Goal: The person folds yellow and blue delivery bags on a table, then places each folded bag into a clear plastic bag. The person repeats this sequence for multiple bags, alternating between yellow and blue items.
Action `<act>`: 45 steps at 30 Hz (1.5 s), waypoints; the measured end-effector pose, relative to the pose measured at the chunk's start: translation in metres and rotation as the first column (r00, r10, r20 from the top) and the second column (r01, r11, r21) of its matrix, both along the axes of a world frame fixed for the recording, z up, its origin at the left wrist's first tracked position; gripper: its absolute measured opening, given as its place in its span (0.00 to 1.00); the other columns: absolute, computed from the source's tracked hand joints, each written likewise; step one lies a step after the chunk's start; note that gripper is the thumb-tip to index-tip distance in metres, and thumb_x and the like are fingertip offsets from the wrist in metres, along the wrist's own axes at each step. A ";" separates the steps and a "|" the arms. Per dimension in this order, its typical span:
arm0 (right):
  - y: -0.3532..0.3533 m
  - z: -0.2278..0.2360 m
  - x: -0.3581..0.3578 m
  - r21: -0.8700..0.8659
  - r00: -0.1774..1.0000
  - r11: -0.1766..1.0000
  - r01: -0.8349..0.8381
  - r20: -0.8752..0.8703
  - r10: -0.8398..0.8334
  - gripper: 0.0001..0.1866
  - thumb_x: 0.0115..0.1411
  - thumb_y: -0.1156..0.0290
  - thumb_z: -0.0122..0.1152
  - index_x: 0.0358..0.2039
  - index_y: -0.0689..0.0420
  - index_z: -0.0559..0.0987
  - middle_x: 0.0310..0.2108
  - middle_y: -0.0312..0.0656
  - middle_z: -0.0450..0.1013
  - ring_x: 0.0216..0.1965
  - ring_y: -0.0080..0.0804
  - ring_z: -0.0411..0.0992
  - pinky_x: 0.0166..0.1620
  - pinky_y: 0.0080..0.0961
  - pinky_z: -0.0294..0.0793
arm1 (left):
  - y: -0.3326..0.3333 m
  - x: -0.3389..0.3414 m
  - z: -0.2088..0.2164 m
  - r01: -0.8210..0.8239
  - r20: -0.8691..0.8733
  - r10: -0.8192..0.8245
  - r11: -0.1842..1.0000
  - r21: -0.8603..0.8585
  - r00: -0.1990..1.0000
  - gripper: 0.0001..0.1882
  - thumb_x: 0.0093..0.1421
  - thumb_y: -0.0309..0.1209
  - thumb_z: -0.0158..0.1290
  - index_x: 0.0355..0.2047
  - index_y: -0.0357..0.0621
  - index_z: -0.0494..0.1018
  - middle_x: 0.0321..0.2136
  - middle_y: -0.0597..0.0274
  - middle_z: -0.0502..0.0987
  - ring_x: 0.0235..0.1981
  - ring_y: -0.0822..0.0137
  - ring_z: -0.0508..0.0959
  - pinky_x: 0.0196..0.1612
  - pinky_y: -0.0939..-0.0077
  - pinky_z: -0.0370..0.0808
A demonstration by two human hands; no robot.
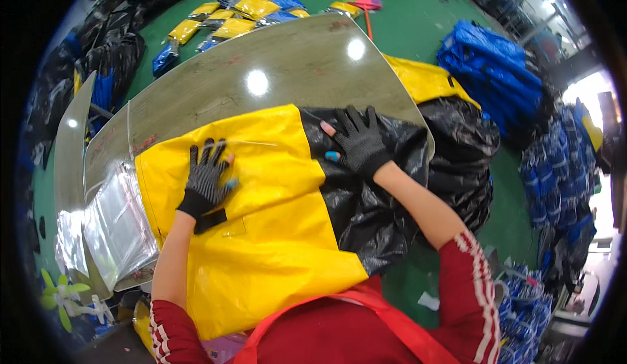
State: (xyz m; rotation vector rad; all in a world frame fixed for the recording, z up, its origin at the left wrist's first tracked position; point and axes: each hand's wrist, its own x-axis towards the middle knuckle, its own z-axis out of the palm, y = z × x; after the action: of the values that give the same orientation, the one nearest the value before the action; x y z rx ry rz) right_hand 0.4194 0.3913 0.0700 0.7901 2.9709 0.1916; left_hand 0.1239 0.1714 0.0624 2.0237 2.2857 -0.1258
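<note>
A large yellow and black item of shiny coated fabric [261, 200] lies spread over the table's near side, one end hanging toward my body. Its left part is yellow with a black tab, its right part black and wrinkled. My left hand [208, 178], in a dark dotted glove with bare or blue-wrapped fingertips, rests flat on the yellow part, fingers spread. On the black part my right hand [359, 143], gloved the same way, lies open with fingers apart. Neither hand grips anything. What the item is exactly, I cannot tell.
The table [294, 57] has a glossy greenish-grey top. Clear plastic bags [121, 223] are stacked at its left end. Folded yellow and blue packs [235, 17] lie on the green floor beyond. More yellow-black fabric [457, 148], a blue bundle [490, 70] and a small green-bladed fan [63, 291] stand around.
</note>
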 end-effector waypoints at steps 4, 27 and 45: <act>0.016 -0.005 0.016 -0.025 0.991 0.995 -0.100 -0.097 0.098 0.34 0.60 0.40 0.48 0.64 0.40 0.64 0.64 0.50 0.58 0.67 0.49 0.53 0.64 0.62 0.44 | 0.062 0.072 -0.012 0.256 0.206 -0.366 0.870 0.421 0.907 0.33 0.58 0.49 0.54 0.59 0.45 0.66 0.67 0.49 0.53 0.69 0.45 0.48 0.68 0.43 0.38; 0.049 0.038 0.123 -0.735 0.907 0.650 -0.192 -0.386 -0.169 0.40 0.47 0.58 0.73 0.60 0.56 0.69 0.62 0.54 0.62 0.62 0.49 0.62 0.63 0.36 0.59 | 0.135 0.112 -0.030 0.388 0.087 -0.468 0.811 0.439 0.879 0.19 0.60 0.41 0.49 0.51 0.55 0.75 0.63 0.53 0.62 0.68 0.50 0.53 0.68 0.39 0.36; 0.045 -0.007 -0.002 -0.548 0.997 0.833 -0.080 -0.061 0.056 0.23 0.59 0.46 0.56 0.37 0.54 0.82 0.36 0.48 0.78 0.39 0.50 0.76 0.44 0.40 0.73 | -0.047 -0.007 0.047 0.375 0.664 -0.343 0.922 0.101 0.665 0.24 0.60 0.42 0.50 0.56 0.51 0.70 0.62 0.51 0.64 0.66 0.45 0.56 0.68 0.48 0.46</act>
State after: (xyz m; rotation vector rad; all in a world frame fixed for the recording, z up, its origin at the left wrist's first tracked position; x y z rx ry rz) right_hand 0.4175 0.4365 0.0625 0.6091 2.8415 -0.6631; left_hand 0.1166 0.1242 0.1095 2.0151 1.4103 0.4614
